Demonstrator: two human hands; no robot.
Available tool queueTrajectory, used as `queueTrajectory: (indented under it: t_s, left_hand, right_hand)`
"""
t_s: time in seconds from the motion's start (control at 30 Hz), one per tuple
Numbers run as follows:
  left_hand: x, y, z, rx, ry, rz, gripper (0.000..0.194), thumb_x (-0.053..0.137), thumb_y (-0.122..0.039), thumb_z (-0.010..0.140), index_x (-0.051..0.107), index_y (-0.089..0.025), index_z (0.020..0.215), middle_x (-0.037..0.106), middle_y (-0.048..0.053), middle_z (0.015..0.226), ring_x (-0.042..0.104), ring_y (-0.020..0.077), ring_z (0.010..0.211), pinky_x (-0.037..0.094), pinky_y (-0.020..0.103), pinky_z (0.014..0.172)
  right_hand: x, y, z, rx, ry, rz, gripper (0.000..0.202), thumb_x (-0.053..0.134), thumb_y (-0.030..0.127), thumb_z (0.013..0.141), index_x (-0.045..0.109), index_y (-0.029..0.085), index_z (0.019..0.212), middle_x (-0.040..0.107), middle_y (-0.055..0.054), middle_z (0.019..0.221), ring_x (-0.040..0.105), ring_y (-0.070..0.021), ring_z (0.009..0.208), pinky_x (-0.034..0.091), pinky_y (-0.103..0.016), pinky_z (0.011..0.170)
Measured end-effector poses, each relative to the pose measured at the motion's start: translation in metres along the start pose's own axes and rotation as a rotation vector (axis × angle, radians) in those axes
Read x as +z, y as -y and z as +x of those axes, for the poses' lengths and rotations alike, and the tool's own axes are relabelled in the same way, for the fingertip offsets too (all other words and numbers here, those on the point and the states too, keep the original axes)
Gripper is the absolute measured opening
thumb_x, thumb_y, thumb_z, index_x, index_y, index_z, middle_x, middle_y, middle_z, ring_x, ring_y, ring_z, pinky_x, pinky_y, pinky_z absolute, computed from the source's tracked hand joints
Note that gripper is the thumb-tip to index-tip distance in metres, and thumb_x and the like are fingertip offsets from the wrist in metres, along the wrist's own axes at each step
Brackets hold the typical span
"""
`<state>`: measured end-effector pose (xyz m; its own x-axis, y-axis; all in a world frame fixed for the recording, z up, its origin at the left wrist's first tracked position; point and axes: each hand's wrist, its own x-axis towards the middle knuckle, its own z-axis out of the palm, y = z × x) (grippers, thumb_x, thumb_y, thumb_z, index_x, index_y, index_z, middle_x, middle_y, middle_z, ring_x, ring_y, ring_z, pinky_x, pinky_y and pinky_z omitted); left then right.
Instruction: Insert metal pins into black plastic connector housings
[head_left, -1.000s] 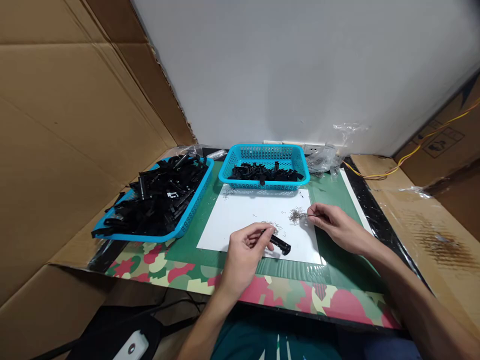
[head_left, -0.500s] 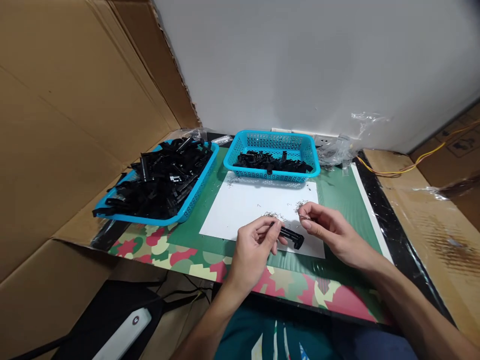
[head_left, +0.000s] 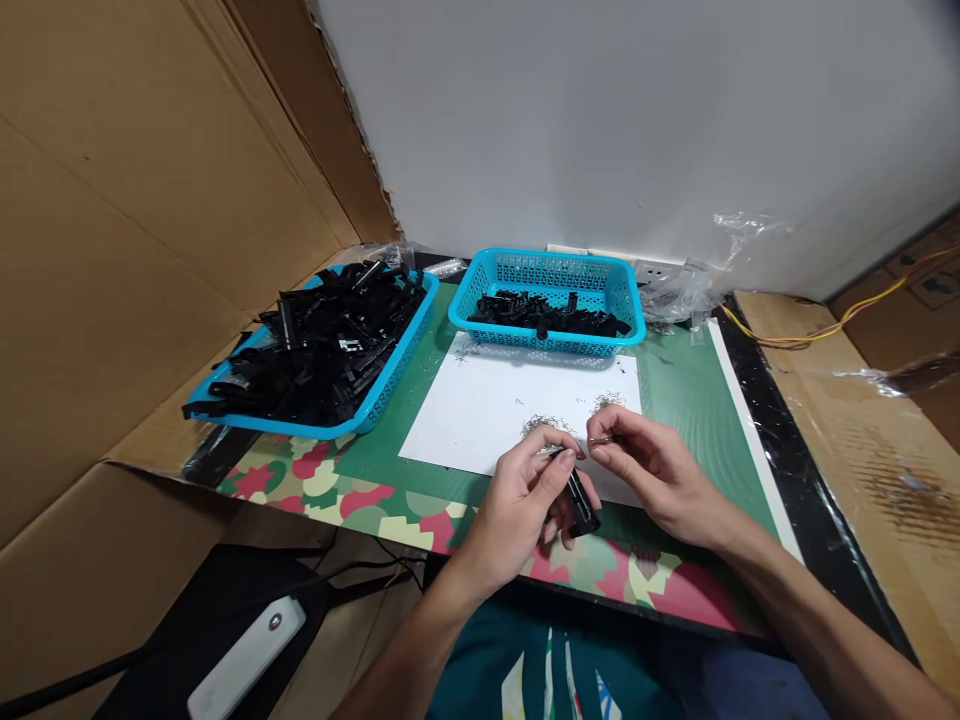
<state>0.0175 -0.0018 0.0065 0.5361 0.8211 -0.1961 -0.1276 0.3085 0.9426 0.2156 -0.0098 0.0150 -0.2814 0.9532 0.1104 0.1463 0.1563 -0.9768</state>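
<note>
My left hand (head_left: 529, 495) is closed on a black plastic part (head_left: 580, 505), whose lower end slants down toward the table's front edge. To its right, my right hand (head_left: 652, 465) pinches a small thin metal piece (head_left: 600, 440) between thumb and forefinger, close to the part's upper end; its exact shape is too small to tell. Just beyond the hands, little bent wire pieces lie in a heap (head_left: 546, 428) on a white sheet (head_left: 480, 400), with a smaller heap (head_left: 606, 400) behind my right fingertips.
A blue basket (head_left: 397, 385) heaped with black parts stands at the left. Another blue basket (head_left: 551, 345) holding fewer black parts stands behind the sheet. Clear plastic bags (head_left: 679, 295), a yellow cable (head_left: 847, 318) and cardboard (head_left: 862, 450) are at the right.
My left hand has turned the black part from nearly level to steeply tilted. My right hand has moved slightly left, bringing the metal piece nearer to it.
</note>
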Motion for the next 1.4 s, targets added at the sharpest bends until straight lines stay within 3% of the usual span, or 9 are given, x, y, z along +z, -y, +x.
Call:
queueTrajectory:
  t_s: [0.27,0.47,0.63,0.7,0.8,0.93,1.07,1.2,1.4]
  left_hand:
    - [0.0,0.002,-0.003,-0.007,0.023,-0.013,0.031,0.06,-0.054,0.102,0.054,-0.024,0.103,0.066,-0.001,0.072,0.047,0.007,0.046,0.033,0.016,0.041]
    - [-0.003,0.004,-0.002,-0.035,0.029,0.031,0.033,0.055,-0.056,0.104,0.055,-0.024,0.104,0.064,-0.001,0.07,0.04,0.0072,0.046,0.03,0.018,0.042]
    - [-0.003,0.001,-0.004,0.03,-0.007,0.141,0.037,0.058,-0.052,0.103,0.065,-0.022,0.124,0.064,0.003,0.082,0.056,0.0125,0.067,0.045,0.021,0.058]
    - [-0.003,-0.001,-0.006,0.054,0.013,0.154,0.048,0.066,-0.046,0.1,0.06,-0.024,0.142,0.067,0.005,0.098,0.064,0.0171,0.087,0.053,0.025,0.076]
    - [-0.004,-0.001,-0.009,0.065,0.044,0.226,0.09,0.081,-0.034,0.088,0.034,-0.03,0.165,0.065,0.007,0.119,0.064,0.0216,0.109,0.053,0.033,0.098]
    - [-0.008,0.007,-0.009,0.11,0.031,0.395,0.113,0.083,-0.022,0.083,0.013,-0.03,0.171,0.063,0.007,0.121,0.063,0.019,0.101,0.054,0.034,0.097]
    - [-0.007,0.011,-0.006,0.179,0.066,0.535,0.086,0.076,-0.019,0.089,0.036,-0.03,0.164,0.066,0.007,0.123,0.066,0.0214,0.103,0.056,0.037,0.096]
    - [0.001,0.005,-0.006,0.245,0.092,0.689,0.04,0.069,-0.02,0.096,0.067,-0.028,0.135,0.07,0.007,0.122,0.066,0.0263,0.114,0.053,0.039,0.1]
    - [0.011,-0.003,-0.006,0.234,0.079,0.789,0.004,0.066,-0.022,0.099,0.07,-0.021,0.1,0.066,0.006,0.105,0.065,0.0222,0.102,0.052,0.032,0.089]
  right_hand:
    - [0.002,0.0,-0.001,-0.023,0.024,-0.111,0.018,0.051,0.036,0.109,0.058,0.023,0.1,0.057,-0.001,0.086,0.051,-0.0159,0.075,0.041,-0.029,0.069]
    - [0.0,-0.003,-0.003,-0.206,0.002,-0.371,0.009,0.051,0.024,0.106,0.059,0.023,0.101,0.063,-0.004,0.09,0.056,-0.0178,0.076,0.044,-0.031,0.07]
    - [-0.001,-0.004,-0.004,-0.24,-0.079,-0.419,0.007,0.055,0.023,0.101,0.061,0.023,0.098,0.062,-0.003,0.083,0.054,-0.017,0.069,0.043,-0.031,0.064]
    - [-0.001,-0.003,-0.004,-0.16,-0.126,-0.37,0.007,0.056,0.024,0.098,0.062,0.023,0.094,0.062,-0.001,0.079,0.049,-0.0148,0.063,0.04,-0.029,0.06]
    - [0.0,-0.002,-0.003,-0.015,-0.196,-0.258,0.01,0.059,0.028,0.094,0.065,0.022,0.089,0.058,0.0,0.073,0.043,-0.0131,0.058,0.036,-0.027,0.054]
    - [0.0,-0.005,-0.001,0.066,-0.257,-0.121,0.014,0.063,0.032,0.094,0.067,0.021,0.086,0.046,0.002,0.068,0.037,-0.0129,0.059,0.031,-0.027,0.053]
    - [-0.003,-0.007,0.0,0.058,-0.27,-0.059,0.018,0.064,0.037,0.097,0.063,0.021,0.088,0.04,0.004,0.067,0.032,-0.0122,0.057,0.026,-0.028,0.053]
    - [-0.005,-0.008,0.001,0.041,-0.286,0.001,0.021,0.06,0.04,0.101,0.057,0.023,0.09,0.038,0.006,0.065,0.028,-0.011,0.054,0.022,-0.028,0.051]
    - [-0.004,-0.014,0.002,0.059,-0.265,0.073,0.021,0.057,0.044,0.105,0.052,0.025,0.096,0.035,0.008,0.063,0.029,-0.0109,0.053,0.023,-0.026,0.049]
